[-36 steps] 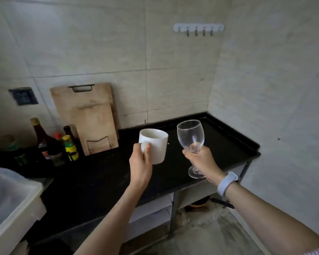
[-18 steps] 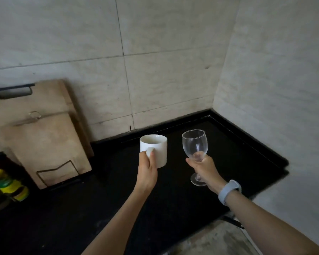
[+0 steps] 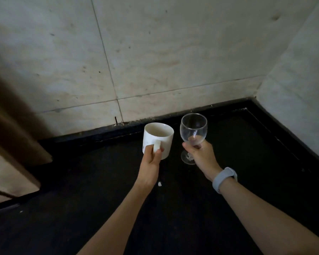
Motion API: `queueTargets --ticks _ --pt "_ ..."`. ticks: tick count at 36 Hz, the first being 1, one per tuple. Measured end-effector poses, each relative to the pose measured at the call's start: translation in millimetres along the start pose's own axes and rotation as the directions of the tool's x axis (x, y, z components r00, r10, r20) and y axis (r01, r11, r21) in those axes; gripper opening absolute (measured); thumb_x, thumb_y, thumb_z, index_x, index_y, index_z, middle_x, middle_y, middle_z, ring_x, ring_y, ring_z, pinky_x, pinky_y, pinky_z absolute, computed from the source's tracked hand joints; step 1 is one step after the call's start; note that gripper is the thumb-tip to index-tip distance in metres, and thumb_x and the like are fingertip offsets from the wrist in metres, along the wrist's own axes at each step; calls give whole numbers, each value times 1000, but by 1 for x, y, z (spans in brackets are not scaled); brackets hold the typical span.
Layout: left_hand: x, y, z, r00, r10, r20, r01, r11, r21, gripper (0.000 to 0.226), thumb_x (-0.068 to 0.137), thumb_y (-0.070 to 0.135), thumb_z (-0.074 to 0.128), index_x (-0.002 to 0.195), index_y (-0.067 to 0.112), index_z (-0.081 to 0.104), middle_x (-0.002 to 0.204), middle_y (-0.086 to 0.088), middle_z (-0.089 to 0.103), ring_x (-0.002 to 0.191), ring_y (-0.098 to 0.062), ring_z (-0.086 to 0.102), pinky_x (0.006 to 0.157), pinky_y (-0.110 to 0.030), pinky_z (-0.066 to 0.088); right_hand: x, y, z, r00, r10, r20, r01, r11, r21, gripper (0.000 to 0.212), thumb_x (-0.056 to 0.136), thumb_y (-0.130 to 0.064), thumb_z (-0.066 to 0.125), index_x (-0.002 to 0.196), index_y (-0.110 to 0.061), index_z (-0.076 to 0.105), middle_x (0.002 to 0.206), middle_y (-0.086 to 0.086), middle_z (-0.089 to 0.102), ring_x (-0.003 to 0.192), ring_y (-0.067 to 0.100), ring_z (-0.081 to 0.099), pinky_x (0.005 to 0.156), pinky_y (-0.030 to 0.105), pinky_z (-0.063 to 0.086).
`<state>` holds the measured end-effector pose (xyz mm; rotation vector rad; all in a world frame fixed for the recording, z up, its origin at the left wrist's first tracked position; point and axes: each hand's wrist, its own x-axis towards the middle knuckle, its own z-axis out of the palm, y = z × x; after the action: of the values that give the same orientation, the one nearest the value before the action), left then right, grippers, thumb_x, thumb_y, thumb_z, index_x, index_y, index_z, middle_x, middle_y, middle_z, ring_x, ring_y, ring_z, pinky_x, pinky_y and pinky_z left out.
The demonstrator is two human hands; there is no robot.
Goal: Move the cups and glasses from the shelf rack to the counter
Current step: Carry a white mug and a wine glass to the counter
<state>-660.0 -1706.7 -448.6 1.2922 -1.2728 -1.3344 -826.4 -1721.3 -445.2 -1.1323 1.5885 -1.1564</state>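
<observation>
Left hand [image 3: 151,159] grip on white mug [image 3: 157,139], right hand [image 3: 201,155] grip hiding wine glass [image 3: 193,129] stem

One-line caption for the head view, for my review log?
Left hand holds a white mug by its handle, right hand a wine glass, both above the black counter.

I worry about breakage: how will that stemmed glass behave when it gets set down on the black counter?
The wine glass looks thin and clear, so probably fragile against the hard counter. Its wide bowl over a narrow stem and small foot suggests it could tip if nudged. The right hand grips it at the bowl's base and stem; smooth glass may be slippery.
</observation>
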Motion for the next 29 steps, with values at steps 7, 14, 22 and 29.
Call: queueTargets --ticks 7,14,22,29 --pt "32 -29 7 999 37 -10 -37 998 -43 14 97 21 42 97 30 53 114 -2 56 103 -3 52 76 -7 44 57 24 6 1000 -22 -12 22 999 -47 16 79 -16 69 93 -18 62 86 -6 66 83 6 62 77 23 51" --pt "45 -40 15 999 51 9 -51 998 -23 13 96 19 43 106 15 50 104 2 56 94 -3 52 80 -19 45 86 39 5 998 0 -58 -4 997 -80 15 78 -17 71 93 -16 65 90 3 69 90 16 66 84 33 53" --pt "54 -47 22 997 61 -53 -57 996 75 12 95 15 47 103 8 51 91 -18 53 82 -17 48 71 -29 43 107 34 14 998 1 -64 -6 996 -88 10 80 -12 69 89 -14 65 85 3 67 84 15 64 80 34 54" --pt "56 -58 25 982 146 -121 -113 963 246 6 91 20 55 94 25 56 86 -7 62 79 -12 58 68 -13 47 115 38 14 992 -51 -118 26 977 -210 12 81 -12 66 91 -6 69 79 5 67 80 16 64 84 34 52"
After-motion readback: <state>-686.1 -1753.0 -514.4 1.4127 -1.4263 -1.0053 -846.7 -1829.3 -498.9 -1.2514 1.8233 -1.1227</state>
